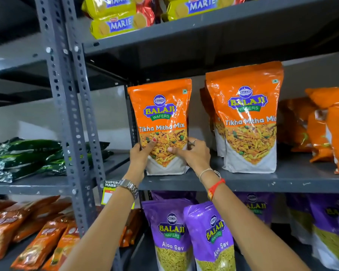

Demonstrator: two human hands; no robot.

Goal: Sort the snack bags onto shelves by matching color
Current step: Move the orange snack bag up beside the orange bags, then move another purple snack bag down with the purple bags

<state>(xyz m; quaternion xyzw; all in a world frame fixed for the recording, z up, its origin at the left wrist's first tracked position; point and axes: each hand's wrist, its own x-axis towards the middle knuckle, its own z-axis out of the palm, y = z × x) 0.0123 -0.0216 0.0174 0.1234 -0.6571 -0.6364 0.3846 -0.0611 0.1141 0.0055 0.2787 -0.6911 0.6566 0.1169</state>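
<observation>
An orange Tikha Mitha Mix bag (161, 114) stands upright at the left end of the grey middle shelf (262, 181). My left hand (140, 155) grips its lower left edge, thumb across the front. My right hand (194, 153) holds its lower right side, fingers wrapped around the edge. To the right, more orange Tikha Mitha Mix bags (247, 118) stand on the same shelf, one behind another. Further right lie other orange snack bags (325, 126).
Purple Aloo Sev bags (209, 237) fill the shelf below. Yellow Marie packs (114, 20) sit on the top shelf. The left rack holds green bags (25, 157) and, lower, orange-red packs (31, 231). A perforated steel upright (74, 118) separates the racks.
</observation>
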